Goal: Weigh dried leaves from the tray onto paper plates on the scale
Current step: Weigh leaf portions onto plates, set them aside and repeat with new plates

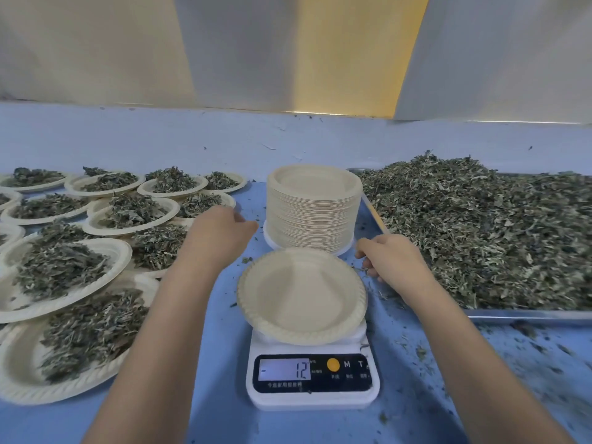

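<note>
A white scale (312, 399) stands on the blue table (221, 405) straight in front of the person, its long axis running from the person away and its display (284, 370) facing the person, showing 12 with a minus bar at its left. On its platform lies one empty paper plate (301, 296), hollow side up (round, so no long axis of its own), sitting off-centre so that it overhangs the platform to the left. Just behind it stands a tall stack of plates (312, 216), also hollow side up.

To the right lies the metal tray (528, 314), long axis left to right, heaped with dried leaves (480, 232); loose crumbs are scattered on the table near it. To the left, many filled plates (119, 251) crowd the table and overlap one another.

The left hand (224, 230) reaches forward between the filled plates and the stack, its fingers pointing away; whether it holds anything cannot be told. The right hand (392, 259) is beside the plate on the scale, at the tray's left edge, fingers curled downward toward a few leaf scraps; whether they pinch any cannot be told
</note>
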`<control>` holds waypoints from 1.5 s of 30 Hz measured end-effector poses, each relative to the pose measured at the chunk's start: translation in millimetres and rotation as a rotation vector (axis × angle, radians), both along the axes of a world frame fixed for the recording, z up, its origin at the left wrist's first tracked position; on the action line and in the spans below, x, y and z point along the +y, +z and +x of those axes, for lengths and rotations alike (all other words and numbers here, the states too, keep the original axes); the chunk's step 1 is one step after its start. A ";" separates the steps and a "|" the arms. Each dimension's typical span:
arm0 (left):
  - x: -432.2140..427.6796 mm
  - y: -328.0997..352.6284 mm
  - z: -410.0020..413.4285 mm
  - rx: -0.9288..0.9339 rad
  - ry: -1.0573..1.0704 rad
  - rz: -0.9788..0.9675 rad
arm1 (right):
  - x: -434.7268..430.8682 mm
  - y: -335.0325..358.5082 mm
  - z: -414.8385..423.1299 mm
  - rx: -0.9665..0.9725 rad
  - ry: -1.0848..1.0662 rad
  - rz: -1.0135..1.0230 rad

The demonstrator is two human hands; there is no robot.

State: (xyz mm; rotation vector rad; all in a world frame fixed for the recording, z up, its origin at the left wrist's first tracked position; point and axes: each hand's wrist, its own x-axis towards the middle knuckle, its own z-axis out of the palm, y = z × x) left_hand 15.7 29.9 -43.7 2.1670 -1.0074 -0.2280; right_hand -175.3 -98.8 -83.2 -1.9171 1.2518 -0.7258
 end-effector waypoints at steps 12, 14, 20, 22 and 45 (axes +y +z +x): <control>-54.9 12.5 -116.3 0.665 -0.528 -0.247 | -29.4 8.8 -39.3 -0.244 -0.009 0.140; -63.1 13.8 -127.0 0.679 -0.524 -0.248 | -40.7 11.1 -55.5 -0.077 -0.025 0.132; -79.4 15.2 -142.8 0.739 -0.497 -0.269 | -68.2 4.6 -83.6 0.330 -0.076 0.253; -82.6 16.0 -144.9 0.758 -0.491 -0.270 | -71.1 2.0 -86.8 0.518 -0.035 0.340; -96.6 24.1 -147.1 0.839 -0.496 -0.364 | -113.0 -35.2 -47.8 0.703 -0.288 -0.191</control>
